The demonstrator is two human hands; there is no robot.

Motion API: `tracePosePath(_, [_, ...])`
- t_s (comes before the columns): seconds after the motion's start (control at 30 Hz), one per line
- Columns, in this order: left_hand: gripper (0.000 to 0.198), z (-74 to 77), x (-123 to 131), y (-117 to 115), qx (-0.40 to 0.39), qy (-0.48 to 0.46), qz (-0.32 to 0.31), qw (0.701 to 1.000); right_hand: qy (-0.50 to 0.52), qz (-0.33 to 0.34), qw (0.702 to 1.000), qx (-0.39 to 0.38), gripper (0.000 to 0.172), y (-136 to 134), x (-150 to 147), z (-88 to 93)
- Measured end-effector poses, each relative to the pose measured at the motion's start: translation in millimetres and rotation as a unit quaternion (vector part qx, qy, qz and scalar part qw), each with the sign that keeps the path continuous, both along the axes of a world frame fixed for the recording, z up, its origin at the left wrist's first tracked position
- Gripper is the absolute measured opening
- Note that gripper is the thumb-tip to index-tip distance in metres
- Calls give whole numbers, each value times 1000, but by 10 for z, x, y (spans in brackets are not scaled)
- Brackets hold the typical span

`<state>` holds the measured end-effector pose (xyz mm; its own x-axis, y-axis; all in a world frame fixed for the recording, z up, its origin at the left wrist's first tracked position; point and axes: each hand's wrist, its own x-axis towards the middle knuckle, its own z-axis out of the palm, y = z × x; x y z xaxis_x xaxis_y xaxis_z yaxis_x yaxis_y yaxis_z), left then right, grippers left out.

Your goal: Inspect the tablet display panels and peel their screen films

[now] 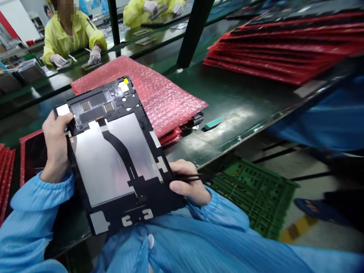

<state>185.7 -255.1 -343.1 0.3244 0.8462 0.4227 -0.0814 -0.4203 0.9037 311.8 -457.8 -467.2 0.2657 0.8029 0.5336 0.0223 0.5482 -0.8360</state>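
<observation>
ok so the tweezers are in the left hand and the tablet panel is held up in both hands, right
Not quite: the head view shows the tweezers in the right hand, not the left hand. The rest stands: the tablet panel is held up in both hands.

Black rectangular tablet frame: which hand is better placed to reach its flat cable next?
Probably the right hand: it holds slim black tweezers at the frame's lower edge, while the left hand grips the upper corner.

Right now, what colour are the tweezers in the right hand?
The tweezers are black, shown best in the head view.
</observation>
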Motion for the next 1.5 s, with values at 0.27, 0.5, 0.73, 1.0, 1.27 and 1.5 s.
tracePosePath(0.27, [28,-125,5,107,1,-2,-10,1000,41,-30,998,-24,31,-36,-3,-76])
tracePosePath(0.5, [27,-110,22,61,37,23,3,999,46,-82,994,-53,41,-86,-56,-56])
tracePosePath(0.73, [28,-51,33,-60,5,91,45,995,19,-251,968,-15,18,-306,-124,69])
tracePosePath(1.0, [26,-71,-3,-52,-6,119,59,991,-286,-397,862,131,29,-510,-180,131])
tracePosePath(1.27, [29,-94,4,7,-37,78,54,995,-346,-341,869,96,49,-454,-304,-64])
tracePosePath(1.5, [25,-86,-61,49,-15,48,66,997,-339,-411,835,137,34,-232,-339,-80])
